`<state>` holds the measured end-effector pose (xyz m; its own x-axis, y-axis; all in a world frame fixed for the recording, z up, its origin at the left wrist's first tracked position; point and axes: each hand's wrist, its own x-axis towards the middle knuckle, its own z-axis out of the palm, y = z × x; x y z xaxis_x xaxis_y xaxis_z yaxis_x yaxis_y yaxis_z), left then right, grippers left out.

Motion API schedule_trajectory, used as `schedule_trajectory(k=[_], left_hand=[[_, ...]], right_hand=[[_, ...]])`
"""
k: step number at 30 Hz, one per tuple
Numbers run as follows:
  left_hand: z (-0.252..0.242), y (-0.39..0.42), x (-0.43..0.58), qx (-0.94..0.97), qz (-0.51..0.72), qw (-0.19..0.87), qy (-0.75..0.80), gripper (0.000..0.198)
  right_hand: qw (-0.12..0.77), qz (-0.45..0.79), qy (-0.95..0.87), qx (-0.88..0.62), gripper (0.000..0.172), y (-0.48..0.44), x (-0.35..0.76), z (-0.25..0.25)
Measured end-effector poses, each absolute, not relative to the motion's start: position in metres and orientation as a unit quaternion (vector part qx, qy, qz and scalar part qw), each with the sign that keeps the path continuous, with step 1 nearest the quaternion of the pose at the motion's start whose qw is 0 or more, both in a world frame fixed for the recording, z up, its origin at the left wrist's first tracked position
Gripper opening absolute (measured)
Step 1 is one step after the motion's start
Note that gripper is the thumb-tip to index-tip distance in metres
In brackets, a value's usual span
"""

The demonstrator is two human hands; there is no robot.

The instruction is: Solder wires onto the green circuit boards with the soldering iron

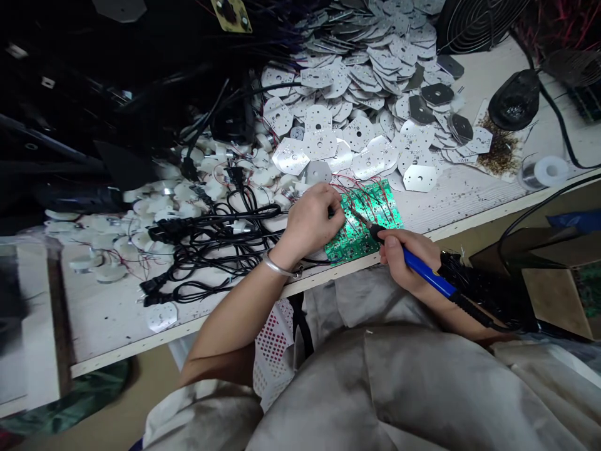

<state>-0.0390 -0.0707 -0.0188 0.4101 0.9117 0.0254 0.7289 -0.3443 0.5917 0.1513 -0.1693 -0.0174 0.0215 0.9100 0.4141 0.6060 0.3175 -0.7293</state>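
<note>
The green circuit board (364,220) lies at the table's front edge, tilted on the surface, with red wires (370,193) running across it. The left hand (310,219) sits at the board's left edge, fingers (328,210) curled and touching it; whether they grip the board or a wire cannot be determined. A metal bangle (279,266) is on that wrist. The right hand (404,260) is closed around the blue-handled soldering iron (425,268), its tip over the board. Aluminium LED plates (323,141) lie heaped behind the board, black power cords (211,250) lie left of it, and a solder spool (544,172) stands well to its right.
</note>
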Motion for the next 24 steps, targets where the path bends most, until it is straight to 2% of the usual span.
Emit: schedule_trajectory(k=[18,24], left_hand=[[-0.0144,-0.0653,-0.0394,0.792,0.164,0.283,0.516,0.012],[-0.0155,-0.0656,-0.0390,0.791,0.173,0.283,0.514,0.013]], right_hand=[[0.487,0.164,-0.695,-0.502,0.013,-0.1610,0.1524,-0.0244],[0.475,0.172,-0.697,-0.508,0.014,-0.1625,0.1522,-0.0260]])
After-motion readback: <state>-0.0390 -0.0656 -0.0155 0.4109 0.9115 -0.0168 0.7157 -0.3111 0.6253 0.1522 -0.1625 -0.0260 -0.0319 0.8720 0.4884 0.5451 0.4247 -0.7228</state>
